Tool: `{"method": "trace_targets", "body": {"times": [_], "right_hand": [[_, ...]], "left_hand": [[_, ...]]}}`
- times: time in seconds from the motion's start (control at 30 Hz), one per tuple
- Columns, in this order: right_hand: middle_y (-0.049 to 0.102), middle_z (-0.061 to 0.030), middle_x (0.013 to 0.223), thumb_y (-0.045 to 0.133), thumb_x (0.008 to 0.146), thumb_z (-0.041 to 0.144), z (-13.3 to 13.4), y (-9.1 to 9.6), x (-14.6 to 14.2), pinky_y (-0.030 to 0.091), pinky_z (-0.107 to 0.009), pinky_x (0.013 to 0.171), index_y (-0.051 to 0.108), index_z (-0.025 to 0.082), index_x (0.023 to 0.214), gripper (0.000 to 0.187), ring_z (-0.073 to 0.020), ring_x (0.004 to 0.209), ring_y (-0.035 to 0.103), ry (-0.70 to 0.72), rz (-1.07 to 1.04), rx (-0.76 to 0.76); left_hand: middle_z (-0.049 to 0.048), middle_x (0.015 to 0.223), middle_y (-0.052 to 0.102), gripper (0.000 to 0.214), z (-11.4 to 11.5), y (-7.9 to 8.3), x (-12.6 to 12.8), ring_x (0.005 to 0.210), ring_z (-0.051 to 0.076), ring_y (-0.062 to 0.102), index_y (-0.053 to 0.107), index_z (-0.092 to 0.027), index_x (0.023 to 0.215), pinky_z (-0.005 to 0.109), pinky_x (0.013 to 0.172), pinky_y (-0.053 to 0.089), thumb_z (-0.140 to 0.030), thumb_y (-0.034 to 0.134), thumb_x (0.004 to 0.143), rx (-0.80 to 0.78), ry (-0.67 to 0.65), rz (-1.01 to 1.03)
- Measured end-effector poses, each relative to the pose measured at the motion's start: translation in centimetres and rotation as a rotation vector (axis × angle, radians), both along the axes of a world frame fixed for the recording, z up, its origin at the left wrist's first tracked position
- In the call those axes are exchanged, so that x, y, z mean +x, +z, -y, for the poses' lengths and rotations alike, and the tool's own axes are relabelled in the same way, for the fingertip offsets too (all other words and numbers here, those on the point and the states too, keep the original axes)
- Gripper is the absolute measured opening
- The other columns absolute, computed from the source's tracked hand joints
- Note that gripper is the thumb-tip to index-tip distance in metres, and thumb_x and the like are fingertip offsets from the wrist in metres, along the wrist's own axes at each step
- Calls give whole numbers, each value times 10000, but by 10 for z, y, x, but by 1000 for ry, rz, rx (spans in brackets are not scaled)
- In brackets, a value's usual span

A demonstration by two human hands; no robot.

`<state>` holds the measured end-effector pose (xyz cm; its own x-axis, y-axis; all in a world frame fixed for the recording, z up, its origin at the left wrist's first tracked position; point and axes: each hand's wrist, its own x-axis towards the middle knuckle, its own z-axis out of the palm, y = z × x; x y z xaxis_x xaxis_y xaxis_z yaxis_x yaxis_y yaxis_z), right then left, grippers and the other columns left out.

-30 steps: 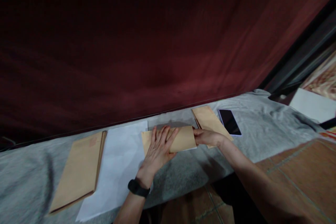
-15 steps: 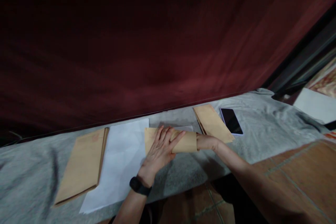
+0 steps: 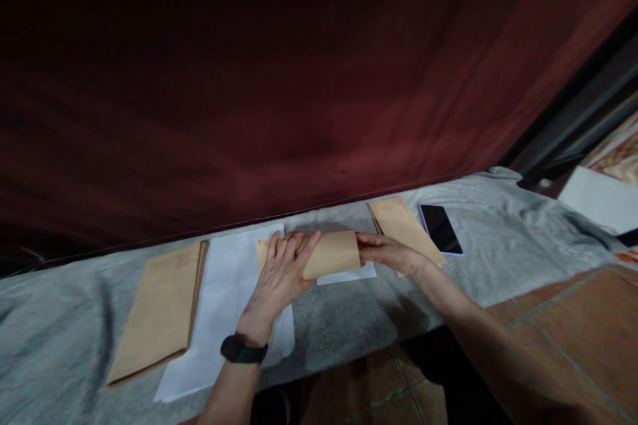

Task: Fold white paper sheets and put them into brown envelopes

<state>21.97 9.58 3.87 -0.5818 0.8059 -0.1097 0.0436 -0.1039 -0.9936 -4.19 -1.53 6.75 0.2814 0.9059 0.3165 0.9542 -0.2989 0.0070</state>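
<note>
A brown envelope [image 3: 332, 253] is lifted slightly off the grey cloth at the middle of the table. My left hand [image 3: 280, 273], a black watch on its wrist, grips the envelope's left end with fingers over the top. My right hand [image 3: 386, 252] pinches its right end. A folded white sheet [image 3: 347, 273] lies just under the envelope, sticking out below its right part.
A stack of brown envelopes [image 3: 159, 309] lies at the left, with white paper [image 3: 219, 305] beside it. Another envelope stack [image 3: 403, 229] and a dark phone [image 3: 440, 229] lie at the right. A dark red curtain [image 3: 299, 80] hangs behind the grey-covered table [image 3: 498, 246].
Both hands have moved the envelope left and lifted it, uncovering the folded white sheet beneath. The left hand went from lying flat on the envelope to gripping its end.
</note>
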Motion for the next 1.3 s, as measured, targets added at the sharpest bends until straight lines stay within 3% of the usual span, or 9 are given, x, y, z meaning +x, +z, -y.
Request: {"method": "trace_targets", "body": {"times": [0.1,0.27,0.4,0.57,0.67,0.8,0.93,1.07,1.3], "right_hand": [[717,-41,898,637,833,420,-14,-5,1,535,-294,698,691,197,1061,323,-177,777,663,-100,45,49],[715,-87,949,604,888,375,-7,-23,-2,521,-317,804,660,181,1032,248,-230,921,680,-249,824,532],[653,-234,1200,676,846,453,19,-28,-15,514,-380,870,605,112,1191,490,-336,1086,655,-241,996,586],[686,-212,1136,657,855,429,25,-24,-26,505,-347,852,570,79,1223,515,-314,1045,674,-196,1161,563],[715,-138,1068,682,823,385,16,-27,-23,488,-311,801,603,143,1152,416,-270,987,682,-219,1055,464],[686,-26,800,668,788,288,4,-34,-15,434,-273,680,614,220,823,94,-198,778,643,-240,813,428],[586,-1,692,536,856,322,-11,-31,-6,404,-283,649,504,252,733,145,-183,706,558,-356,649,457],[505,18,697,529,845,481,-22,-18,0,398,-290,654,449,264,762,245,-182,707,477,-612,232,471],[515,14,741,542,842,524,-9,-12,-16,406,-287,667,486,255,818,276,-178,720,474,-527,20,370]], "left_hand": [[141,1329,547,896,1,2,-22,1324,329,465,253,-240,1576,560,1210,204,-328,696,803,15,78,19],[130,1358,528,996,8,-7,-56,1300,340,471,189,-263,1586,585,1187,204,-404,725,758,-92,196,38],[113,1393,515,997,14,-15,-68,1312,344,464,190,-301,1583,593,1180,171,-391,711,738,-249,274,59],[111,1447,486,978,17,-20,-72,1365,345,426,199,-303,1582,574,1183,148,-374,680,734,-382,353,87],[114,1476,459,991,16,-22,-74,1382,349,408,189,-309,1584,577,1181,141,-375,680,725,-405,369,106],[123,1472,459,1011,16,-23,-76,1363,361,427,193,-321,1580,602,1162,166,-357,695,703,-387,360,132],[125,1445,472,1028,17,-22,-77,1351,359,439,173,-325,1581,616,1157,177,-349,699,698,-366,346,150],[129,1446,452,1041,17,-23,-77,1369,356,418,150,-322,1584,618,1165,166,-342,700,701,-343,339,143],[133,1467,415,1085,12,-24,-69,1409,359,366,79,-325,1590,640,1170,156,-339,719,714,-241,278,135]]}}
